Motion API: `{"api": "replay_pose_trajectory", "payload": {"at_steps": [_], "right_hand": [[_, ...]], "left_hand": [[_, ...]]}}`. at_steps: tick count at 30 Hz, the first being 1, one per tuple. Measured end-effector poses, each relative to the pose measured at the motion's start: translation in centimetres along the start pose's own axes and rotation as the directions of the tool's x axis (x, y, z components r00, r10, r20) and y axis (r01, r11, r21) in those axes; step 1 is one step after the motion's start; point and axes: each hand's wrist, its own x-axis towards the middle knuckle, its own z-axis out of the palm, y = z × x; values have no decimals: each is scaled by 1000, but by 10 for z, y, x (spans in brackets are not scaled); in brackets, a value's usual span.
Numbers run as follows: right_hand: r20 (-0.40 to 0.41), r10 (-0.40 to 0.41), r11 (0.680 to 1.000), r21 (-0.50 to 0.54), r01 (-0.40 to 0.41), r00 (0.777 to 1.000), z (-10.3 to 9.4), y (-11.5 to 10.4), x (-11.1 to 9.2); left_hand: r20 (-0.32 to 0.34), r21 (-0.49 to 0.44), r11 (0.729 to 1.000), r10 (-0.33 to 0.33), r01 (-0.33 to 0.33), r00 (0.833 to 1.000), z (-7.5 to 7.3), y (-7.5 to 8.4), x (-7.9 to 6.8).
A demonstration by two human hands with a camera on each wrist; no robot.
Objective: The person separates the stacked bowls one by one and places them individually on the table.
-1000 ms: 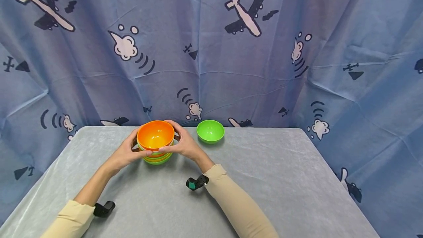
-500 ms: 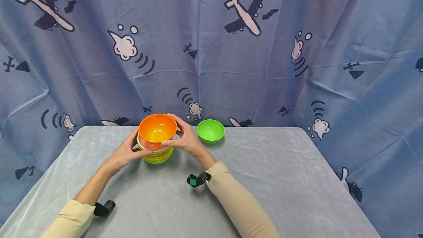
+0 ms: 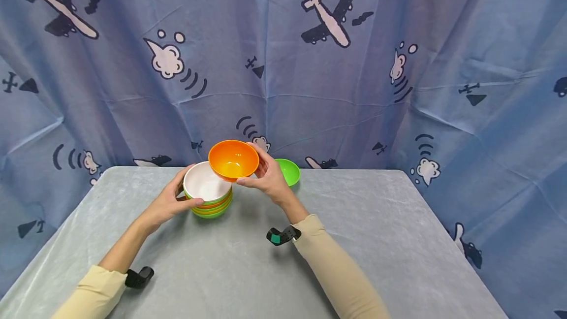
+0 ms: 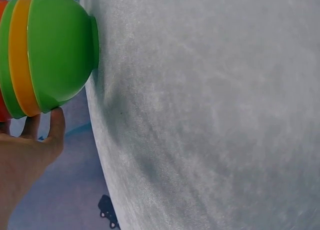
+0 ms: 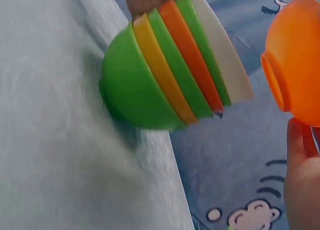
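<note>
An orange bowl [image 3: 232, 160] is held up off the stack by my right hand [image 3: 271, 178], which grips its right side with the thumb near the front. Below and left of it stands a stack of nested bowls [image 4: 62, 52] in green, yellow and orange, topped by a white bowl [image 3: 204, 183]. My left hand [image 3: 170, 203] holds the stack's left side, thumb at the front rim. In the right wrist view the orange bowl [image 5: 300, 64] is apart from the stack. Behind my right hand a green bowl [image 3: 289, 172] is partly hidden.
A grey cloth-covered table [image 3: 376, 240] spreads out beneath, its back edge close to a blue curtain [image 3: 283, 63] printed with planes. A black band [image 3: 283, 236] sits at the right sleeve, another black band [image 3: 139, 277] at the left.
My right hand has lifted the orange bowl out of the stack and moved it up and right, uncovering the white bowl. The left hand has stayed at the stack.
</note>
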Motion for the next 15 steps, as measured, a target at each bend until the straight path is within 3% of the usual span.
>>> {"api": "replay_pose_trajectory", "payload": {"at_steps": [15], "right_hand": [[-97, 92, 979, -175, -108, 991, -52, -11, -28]], "left_hand": [[-2, -4, 1000, 13, -13, 1000, 1, -3, 0]]}}
